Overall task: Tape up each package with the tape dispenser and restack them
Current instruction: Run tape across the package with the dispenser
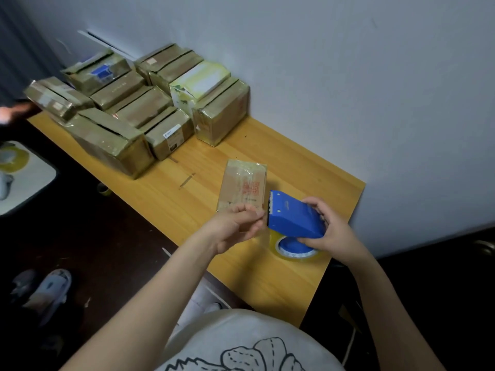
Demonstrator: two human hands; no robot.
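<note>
a: a pale wall behind, and a wooden bench (267, 277) set against it. what sits at the far end?
b: a stack of packages (139, 108), brown boxes wrapped in glossy tape and pressed close together, with one pale box among them
a: and the one nearest the person?
b: a single flat package (243, 183) lies alone on the bench, well apart from the stack
a: the hands?
b: the right hand (329, 228) has its fingers curled round the blue tape dispenser (292, 218), toothed edge towards the package, the roll of clear tape (294, 250) under it. the left hand (235, 226) is at the package's near end, thumb and fingers pinched on what looks like the tape's free end
</note>
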